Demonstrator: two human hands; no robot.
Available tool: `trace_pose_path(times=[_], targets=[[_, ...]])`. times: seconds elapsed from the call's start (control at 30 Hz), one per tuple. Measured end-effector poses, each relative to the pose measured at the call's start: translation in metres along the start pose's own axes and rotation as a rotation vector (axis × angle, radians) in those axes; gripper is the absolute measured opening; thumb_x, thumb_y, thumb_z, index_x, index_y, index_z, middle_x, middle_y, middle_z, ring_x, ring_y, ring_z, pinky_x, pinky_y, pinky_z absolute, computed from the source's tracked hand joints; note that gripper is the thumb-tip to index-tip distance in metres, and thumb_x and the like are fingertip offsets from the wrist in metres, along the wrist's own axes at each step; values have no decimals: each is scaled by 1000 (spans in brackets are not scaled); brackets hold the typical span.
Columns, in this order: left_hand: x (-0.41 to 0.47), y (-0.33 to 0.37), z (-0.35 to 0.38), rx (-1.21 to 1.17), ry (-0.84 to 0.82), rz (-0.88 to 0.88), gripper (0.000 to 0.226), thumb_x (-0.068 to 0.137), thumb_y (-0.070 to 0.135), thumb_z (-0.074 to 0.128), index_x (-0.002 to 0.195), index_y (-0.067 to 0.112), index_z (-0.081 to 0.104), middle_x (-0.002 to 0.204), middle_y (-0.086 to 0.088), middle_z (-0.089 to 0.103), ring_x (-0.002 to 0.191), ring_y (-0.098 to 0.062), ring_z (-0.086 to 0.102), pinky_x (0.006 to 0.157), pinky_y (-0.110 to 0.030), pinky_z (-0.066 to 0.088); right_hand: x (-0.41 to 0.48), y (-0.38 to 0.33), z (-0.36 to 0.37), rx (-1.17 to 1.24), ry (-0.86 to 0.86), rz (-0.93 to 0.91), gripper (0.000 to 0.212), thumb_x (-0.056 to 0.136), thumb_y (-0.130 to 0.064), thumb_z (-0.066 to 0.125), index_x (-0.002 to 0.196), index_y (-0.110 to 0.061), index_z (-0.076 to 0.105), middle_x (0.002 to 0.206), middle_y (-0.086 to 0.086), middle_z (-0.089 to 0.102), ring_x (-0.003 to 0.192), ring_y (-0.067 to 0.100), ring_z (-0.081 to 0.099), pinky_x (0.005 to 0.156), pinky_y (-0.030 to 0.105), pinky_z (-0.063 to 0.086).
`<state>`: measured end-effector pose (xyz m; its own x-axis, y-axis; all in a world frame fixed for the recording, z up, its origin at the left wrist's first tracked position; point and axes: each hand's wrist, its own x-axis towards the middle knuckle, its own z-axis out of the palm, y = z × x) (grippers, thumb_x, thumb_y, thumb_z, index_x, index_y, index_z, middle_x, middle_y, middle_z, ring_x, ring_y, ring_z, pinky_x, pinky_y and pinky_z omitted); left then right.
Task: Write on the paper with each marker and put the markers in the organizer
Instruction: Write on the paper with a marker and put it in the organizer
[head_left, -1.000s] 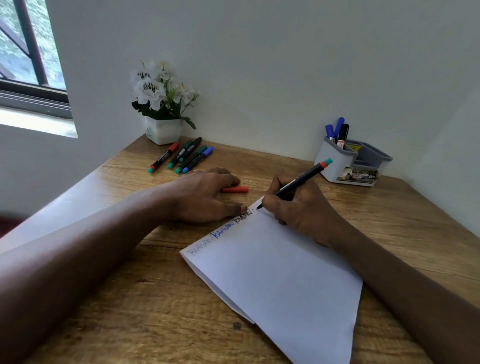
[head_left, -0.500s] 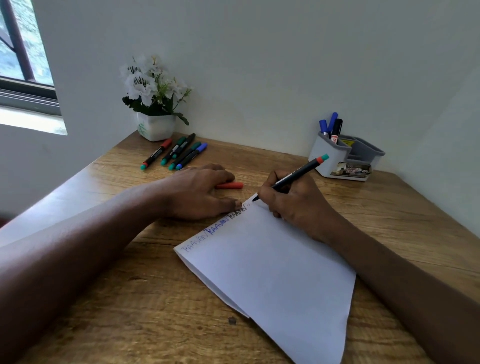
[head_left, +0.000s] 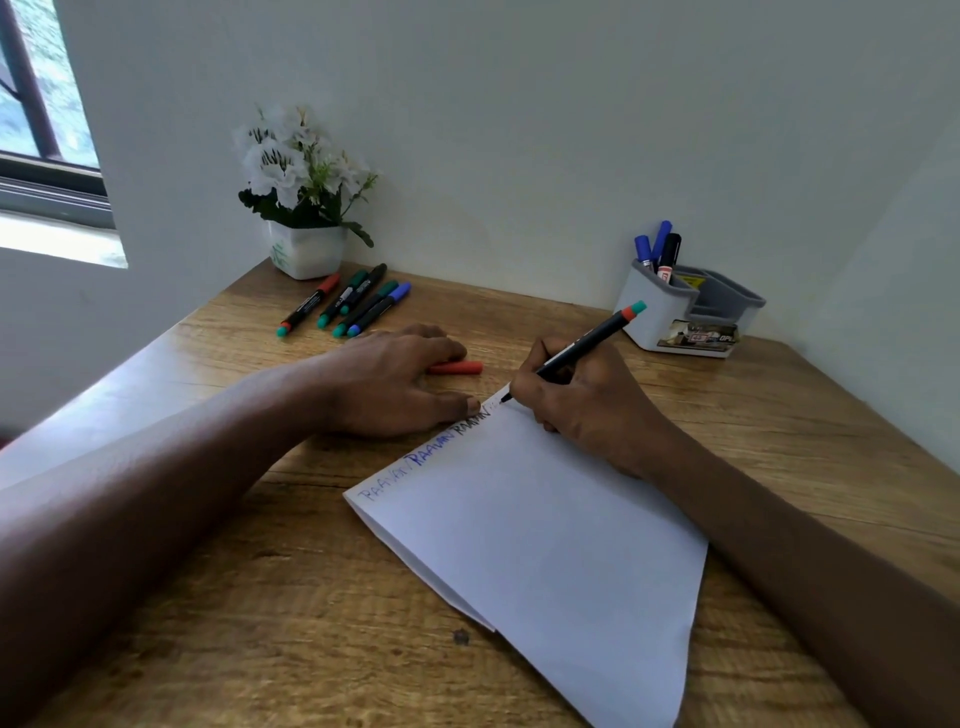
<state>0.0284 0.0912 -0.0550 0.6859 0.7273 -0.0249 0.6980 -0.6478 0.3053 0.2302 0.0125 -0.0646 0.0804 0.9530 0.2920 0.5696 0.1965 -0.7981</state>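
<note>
A white sheet of paper (head_left: 545, 540) lies on the wooden desk with words in blue and black along its far edge. My right hand (head_left: 582, 405) grips a black marker (head_left: 587, 345) with a red and teal end, its tip touching the paper's far corner. My left hand (head_left: 384, 382) rests flat on the desk, fingertips touching the paper's edge. A red cap (head_left: 457, 368) lies just beyond its fingers. Several capped markers (head_left: 348, 304) lie at the back left. A grey and white organizer (head_left: 680, 312) at the back right holds three markers (head_left: 657, 249).
A white pot of white flowers (head_left: 306, 208) stands in the back left corner against the wall. A window (head_left: 41, 104) is at the far left. Walls close the desk (head_left: 234, 623) at the back and right.
The marker tip has shifted slightly along the paper's far edge as my right hand writes. My left hand stays on the paper's edge. The view has shifted a little.
</note>
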Motion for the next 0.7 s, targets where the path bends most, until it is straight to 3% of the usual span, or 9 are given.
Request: trace_pose_path(times=[0.17, 0.37, 0.7], targets=[[1, -4, 1, -14, 19, 20, 72, 93, 64, 53, 156, 33, 33, 165, 6, 25, 148, -18, 30, 120, -41, 30, 1, 1, 1, 27, 29, 18, 21, 86, -13, 70, 69, -7, 59, 53, 2, 58, 50, 13, 53, 53, 31, 47], [1, -2, 1, -6, 27, 25, 72, 94, 63, 52, 156, 32, 33, 165, 6, 25, 148, -18, 30, 118, -36, 29, 0, 2, 1, 6, 47, -5, 20, 82, -14, 72, 69, -7, 59, 54, 2, 59, 51, 14, 55, 55, 33, 48], [1, -2, 1, 4, 15, 21, 74, 93, 66, 51, 156, 32, 32, 165, 6, 25, 148, -19, 30, 119, -40, 30, 0, 1, 2, -36, 96, 7, 22, 82, -13, 72, 64, -11, 58, 50, -1, 59, 48, 12, 55, 53, 32, 49]])
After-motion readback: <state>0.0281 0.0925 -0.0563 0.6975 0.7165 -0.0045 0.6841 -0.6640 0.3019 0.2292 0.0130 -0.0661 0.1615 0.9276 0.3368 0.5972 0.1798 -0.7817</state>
